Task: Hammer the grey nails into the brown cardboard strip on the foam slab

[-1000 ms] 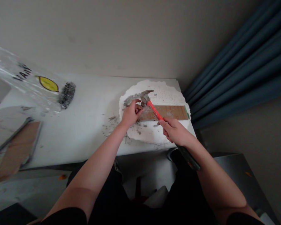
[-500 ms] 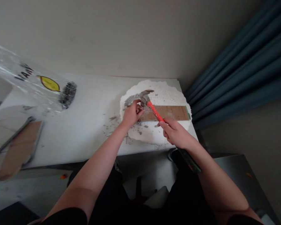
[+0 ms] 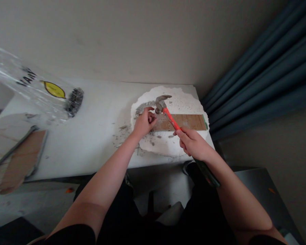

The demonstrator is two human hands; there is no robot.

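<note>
My right hand (image 3: 191, 141) grips a claw hammer (image 3: 170, 119) by its orange and dark green handle. The hammer's metal head hovers just above a wooden board (image 3: 190, 122), to the right of my left fingers. My left hand (image 3: 144, 124) rests at the board's left end, its fingers curled close together; whatever they may hold is too small to make out. Small dots or holes mark the board near the fingertips. Under the board lies a white, ragged-edged sheet (image 3: 168, 144). Grey crumbs (image 3: 141, 107) are scattered around the left hand.
A clear plastic bag (image 3: 38, 86) with grey bits at its bottom stands at the left of the white table (image 3: 91, 136). Broken board pieces (image 3: 24, 156) and a dark bar (image 3: 14, 148) lie at the left edge. A blue curtain (image 3: 265, 71) hangs at right.
The hammer head has lifted slightly and shifted right, away from my left fingertips; my right hand moved a little right with it. My left hand has stayed in place.
</note>
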